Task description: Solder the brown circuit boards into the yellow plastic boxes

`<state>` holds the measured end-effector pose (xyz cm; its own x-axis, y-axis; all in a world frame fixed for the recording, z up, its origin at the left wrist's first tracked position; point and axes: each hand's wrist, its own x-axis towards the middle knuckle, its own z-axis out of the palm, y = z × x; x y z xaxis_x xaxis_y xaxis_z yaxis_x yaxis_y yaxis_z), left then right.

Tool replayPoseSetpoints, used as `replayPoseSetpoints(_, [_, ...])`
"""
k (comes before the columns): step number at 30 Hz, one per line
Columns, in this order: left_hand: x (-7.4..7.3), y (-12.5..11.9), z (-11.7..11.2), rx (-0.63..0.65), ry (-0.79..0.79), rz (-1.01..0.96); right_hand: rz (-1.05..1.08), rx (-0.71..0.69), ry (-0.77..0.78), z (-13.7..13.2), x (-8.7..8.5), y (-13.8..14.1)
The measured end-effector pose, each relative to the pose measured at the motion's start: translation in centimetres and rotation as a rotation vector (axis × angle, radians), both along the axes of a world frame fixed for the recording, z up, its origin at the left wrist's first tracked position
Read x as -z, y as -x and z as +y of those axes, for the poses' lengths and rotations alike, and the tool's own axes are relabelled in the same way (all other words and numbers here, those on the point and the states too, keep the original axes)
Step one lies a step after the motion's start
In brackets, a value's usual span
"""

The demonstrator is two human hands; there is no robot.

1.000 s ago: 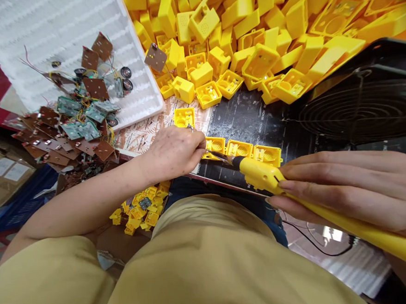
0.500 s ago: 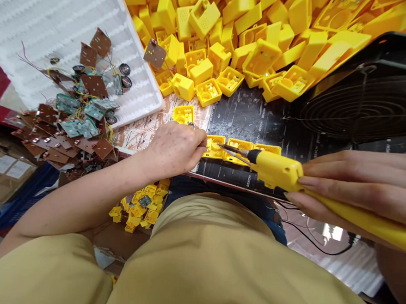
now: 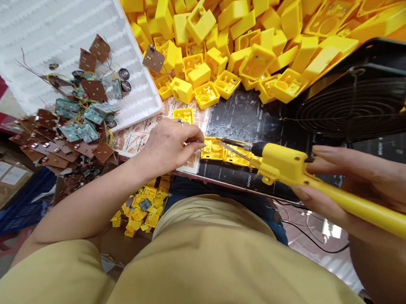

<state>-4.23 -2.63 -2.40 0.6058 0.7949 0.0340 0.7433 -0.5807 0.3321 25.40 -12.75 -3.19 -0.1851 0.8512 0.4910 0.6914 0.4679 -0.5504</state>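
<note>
Just off the left hand's (image 3: 171,142) fingertips sits the near case (image 3: 210,152), first in a row (image 3: 231,158) running back under the iron (image 3: 283,162). Right hand (image 3: 368,177) is wrapped round the iron's handle; left thumb and finger are close together, but I can't tell if they're pinching anything. Looks to me like a soldering step, with the tip (image 3: 226,141) over the row, contact unclear. I'd say the next move calls for a steady tip and left fingers clear of it. Near case is bright yellow, shallow, open side up, with a holey grille (image 3: 217,145) inside.
</note>
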Motion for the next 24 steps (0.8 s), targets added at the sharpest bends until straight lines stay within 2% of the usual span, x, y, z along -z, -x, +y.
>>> replayPoseSetpoints(3, [0.9,-0.1,0.3,-0.015,-0.022,-0.007,-0.008,-0.095,-0.114,-0.1,0.5,0.5])
replayPoseSetpoints(6, [0.9,-0.3,0.4,0.012,0.015,0.005,0.045,-0.158,-0.21,0.1,0.5,1.3])
replayPoseSetpoints(12, [-0.2,-0.7,0.4,-0.04,0.084,0.068,0.031,-0.156,-0.199,0.4,-0.1,2.6])
replayPoseSetpoints(18, [-1.4,-1.9,1.1,-0.009,0.077,0.249,0.015,-0.213,-0.135,0.5,-0.6,3.2])
replayPoseSetpoints(21, [-1.9,-2.3,1.5,0.009,0.092,0.326,-0.017,-0.249,-0.154,0.5,-0.6,3.2])
replayPoseSetpoints(24, [-2.4,-2.8,1.7,0.014,0.109,0.381,-0.096,-0.268,-0.16,0.6,-1.3,3.5])
